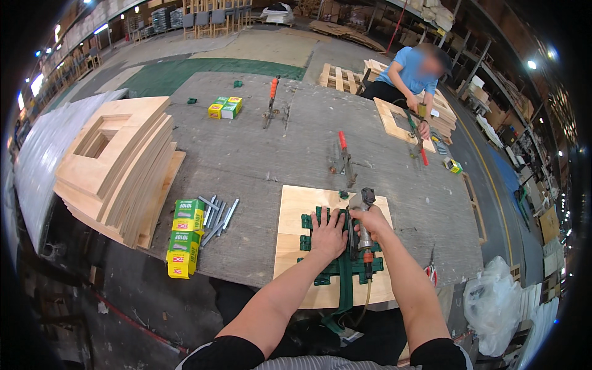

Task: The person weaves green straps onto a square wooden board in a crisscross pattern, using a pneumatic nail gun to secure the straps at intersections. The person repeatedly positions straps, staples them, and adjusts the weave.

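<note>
A pale plywood panel lies at the near edge of the table, with dark green webbing straps crossing over its middle. One long strap hangs over the panel's near edge. My left hand rests flat on the webbing, fingers spread. Just beside it, my right hand grips a grey pneumatic staple gun, whose hose runs down toward me. The gun stands over the webbing near the panel's middle. Its nose and the exact contact point are hidden.
To the left are staple boxes, loose staple strips and a stack of wooden frames. Beyond the panel stands a red-handled clamp. Red-handled pliers lie at right. Across the table, a person in blue works on another panel.
</note>
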Available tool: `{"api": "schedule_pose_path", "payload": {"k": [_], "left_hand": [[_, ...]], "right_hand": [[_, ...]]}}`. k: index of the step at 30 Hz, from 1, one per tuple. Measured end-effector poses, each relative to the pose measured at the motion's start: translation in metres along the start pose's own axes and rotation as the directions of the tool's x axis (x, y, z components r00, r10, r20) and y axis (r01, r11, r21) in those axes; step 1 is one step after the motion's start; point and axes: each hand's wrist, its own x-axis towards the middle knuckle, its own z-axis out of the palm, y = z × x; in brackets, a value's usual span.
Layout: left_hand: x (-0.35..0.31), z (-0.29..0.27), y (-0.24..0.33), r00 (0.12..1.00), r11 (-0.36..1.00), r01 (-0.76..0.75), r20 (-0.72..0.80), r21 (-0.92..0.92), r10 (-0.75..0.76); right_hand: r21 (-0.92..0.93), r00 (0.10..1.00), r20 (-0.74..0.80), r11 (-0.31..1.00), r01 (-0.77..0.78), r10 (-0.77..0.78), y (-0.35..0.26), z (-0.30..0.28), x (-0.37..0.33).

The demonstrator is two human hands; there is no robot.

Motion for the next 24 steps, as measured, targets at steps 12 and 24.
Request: {"api": "schedule_pose_path", "payload": {"k": [12, 24], "left_hand": [[0.002, 0.011, -0.005, 0.994, 0.999, 0.003, -0.112, -0.035, -0.007], [0.000, 0.007, -0.007, 0.978, 0.971, 0.004, -0.200, -0.240, -0.054]], "right_hand": [[-0.008, 0.998, -0.011, 0.998, 0.060, -0.060, -0.003, 0.013, -0.006], [-0.069, 0.998, 0.046, 0.997, 0.040, -0.037, -0.008, 0.018, -0.006]]}}
